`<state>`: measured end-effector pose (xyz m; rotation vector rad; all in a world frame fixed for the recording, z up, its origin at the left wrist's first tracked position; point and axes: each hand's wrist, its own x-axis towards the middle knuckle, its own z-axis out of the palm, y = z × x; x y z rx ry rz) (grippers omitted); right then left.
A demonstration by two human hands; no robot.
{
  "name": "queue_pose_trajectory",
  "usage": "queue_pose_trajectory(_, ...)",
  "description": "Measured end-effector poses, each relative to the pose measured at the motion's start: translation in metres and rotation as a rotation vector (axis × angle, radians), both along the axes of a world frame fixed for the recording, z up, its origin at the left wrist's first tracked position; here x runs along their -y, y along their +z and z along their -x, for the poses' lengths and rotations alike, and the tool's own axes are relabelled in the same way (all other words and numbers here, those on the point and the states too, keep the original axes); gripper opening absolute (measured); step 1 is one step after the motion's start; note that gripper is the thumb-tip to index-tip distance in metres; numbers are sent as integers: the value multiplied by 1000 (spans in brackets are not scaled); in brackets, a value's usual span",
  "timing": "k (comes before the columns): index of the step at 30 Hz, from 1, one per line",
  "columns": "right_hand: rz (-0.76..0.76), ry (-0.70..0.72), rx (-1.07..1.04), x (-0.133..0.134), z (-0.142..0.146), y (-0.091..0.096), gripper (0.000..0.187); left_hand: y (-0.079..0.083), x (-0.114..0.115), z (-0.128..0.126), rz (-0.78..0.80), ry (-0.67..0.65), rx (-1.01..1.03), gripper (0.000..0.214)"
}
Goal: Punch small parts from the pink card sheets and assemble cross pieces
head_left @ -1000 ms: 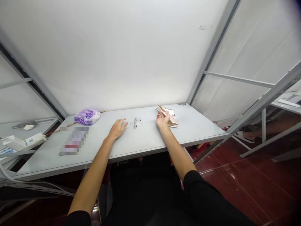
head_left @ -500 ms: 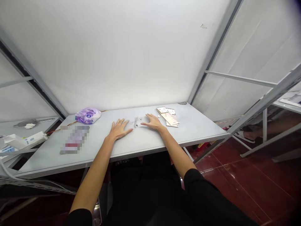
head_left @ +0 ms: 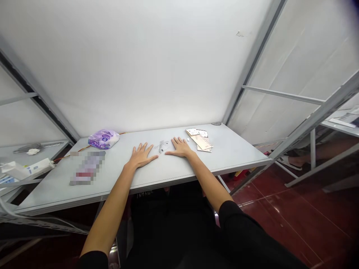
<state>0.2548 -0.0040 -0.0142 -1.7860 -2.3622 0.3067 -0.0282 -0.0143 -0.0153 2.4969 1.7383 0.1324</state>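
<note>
My left hand (head_left: 141, 155) lies flat on the grey table (head_left: 174, 168), fingers spread, holding nothing. My right hand (head_left: 179, 147) also lies flat with fingers stretched out, just right of a small clear packet with dark specks (head_left: 162, 146). Both hands flank that packet without gripping it. A small stack of thin tan wooden sheets (head_left: 200, 139) lies on the table to the right of my right hand, with a tiny white piece (head_left: 188, 139) beside it.
A purple tissue pack (head_left: 103, 139) sits at the back left of the table. A blurred flat item (head_left: 87, 168) lies left of my left hand. A neighbouring table at far left carries a white power strip (head_left: 33, 168). Metal frame posts stand right.
My right hand let go of the tan wooden sheets, which now lie on the table, and moved left to rest flat beside the clear packet. My left hand stayed flat.
</note>
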Motion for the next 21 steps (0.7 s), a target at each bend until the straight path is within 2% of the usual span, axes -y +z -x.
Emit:
queue_pose_trajectory(6,-13,-4,-6,0,0,0,123,2,1,-1,7,-5,-10,97)
queue_pose_trajectory(15,-47,-3,-49,-3,-1,-4,113,1,0,0,3,-5,-14,96)
queue_pose_trajectory(18,-102,-32,-293,-6,-4,-4,93,-1,0,0,-15,-14,31,94)
queue_pose_trajectory(21,-156,-184,-800,-12,-9,1,76,0,-3,1,-40,8,134,82)
